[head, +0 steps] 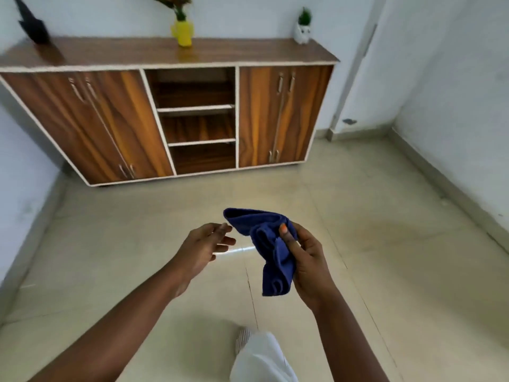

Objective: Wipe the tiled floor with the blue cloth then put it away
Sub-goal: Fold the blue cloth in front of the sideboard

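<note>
The blue cloth (267,244) hangs crumpled in the air above the beige tiled floor (371,244), in the middle of the head view. My right hand (305,260) grips it, with the thumb pressed on its upper folds. My left hand (203,246) floats just to the left of the cloth with its fingers spread, a small gap away from the cloth's upper corner and holding nothing.
A wooden cabinet (275,114) with closed doors and open middle shelves stands against the far wall. On top are a yellow vase (184,33), a small white plant pot (302,30) and a dark object (33,26). My leg in white (261,357) is below.
</note>
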